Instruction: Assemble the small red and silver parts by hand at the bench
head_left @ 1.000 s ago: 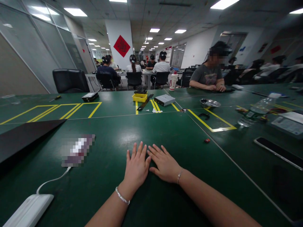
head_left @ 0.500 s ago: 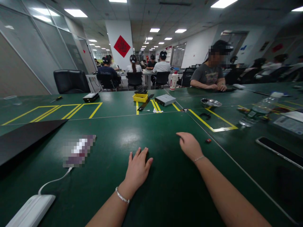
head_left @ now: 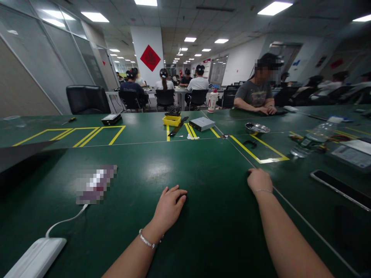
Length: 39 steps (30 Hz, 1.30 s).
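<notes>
The left hand (head_left: pixel 168 206) rests palm down on the green counter (head_left: pixel 139 158), on the near side, with its fingers a bit bent and nothing in them that I can see. Over to the right, the right hand (head_left: pixel 260 180) is curled down beside a thin line on the counter. Its fingertips are hidden, so I can't tell how wide they are or if they hold something. Yellow tape (head_left: pixel 246 149) is just past it, on the far side. A dark phone (head_left: pixel 340 189) lies to its right. Far left of the left hand is a blurry flat thing (head_left: pixel 95 184), with a white cord (head_left: pixel 65 222) running to a white block (head_left: pixel 36 256).
</notes>
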Each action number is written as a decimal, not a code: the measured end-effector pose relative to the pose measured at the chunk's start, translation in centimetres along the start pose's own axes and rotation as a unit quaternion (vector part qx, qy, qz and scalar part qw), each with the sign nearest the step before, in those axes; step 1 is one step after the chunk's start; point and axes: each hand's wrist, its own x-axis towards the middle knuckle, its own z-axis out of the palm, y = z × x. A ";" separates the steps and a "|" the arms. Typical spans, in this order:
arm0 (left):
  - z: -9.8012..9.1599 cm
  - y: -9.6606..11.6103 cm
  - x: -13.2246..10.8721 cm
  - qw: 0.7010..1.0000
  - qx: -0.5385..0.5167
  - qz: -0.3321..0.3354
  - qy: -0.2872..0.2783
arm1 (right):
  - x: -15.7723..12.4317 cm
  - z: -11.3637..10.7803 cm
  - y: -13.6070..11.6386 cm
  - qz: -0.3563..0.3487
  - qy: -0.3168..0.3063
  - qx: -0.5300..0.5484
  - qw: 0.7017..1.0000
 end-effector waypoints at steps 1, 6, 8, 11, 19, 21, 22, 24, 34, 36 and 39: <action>0.0 0.0 0.0 1.000 -0.001 -0.001 0.002 | 0.0 -0.1 -0.1 -0.001 -0.002 0.006 1.000; 0.0 0.0 0.1 1.000 -0.005 -0.002 0.012 | -0.1 0.0 -0.1 0.015 0.005 0.019 1.000; 0.1 0.0 0.1 1.000 -0.007 -0.003 0.019 | -0.1 0.1 0.0 0.024 0.012 0.030 0.999; 0.2 -0.1 0.1 0.999 -0.016 -0.001 0.035 | -0.2 0.0 -0.3 0.022 0.035 0.041 0.998; -0.1 0.6 0.0 0.997 -0.049 -0.032 0.053 | -5.9 -1.5 -8.6 -0.334 0.061 0.141 0.930; -0.1 0.5 0.0 0.996 -0.071 -0.037 0.043 | -8.6 -1.4 -11.2 -0.422 0.038 0.163 0.891; -0.1 0.5 0.0 0.995 -0.085 -0.033 0.036 | -10.0 -1.3 -12.3 -0.458 0.024 0.169 0.872; 0.0 0.4 0.0 0.994 -0.104 -0.017 0.023 | -12.1 -1.1 -14.0 -0.512 0.004 0.174 0.841; -0.6 0.6 0.0 0.979 -0.188 -0.047 0.060 | -6.5 -1.4 -9.0 -0.321 0.026 0.166 0.932; -0.6 0.5 0.1 0.973 -0.210 -0.062 0.075 | -3.8 -0.8 -5.9 -0.186 0.058 0.087 0.977; -0.7 0.5 0.2 0.964 -0.241 -0.074 0.079 | -1.4 0.2 -2.1 -0.050 0.020 0.004 0.999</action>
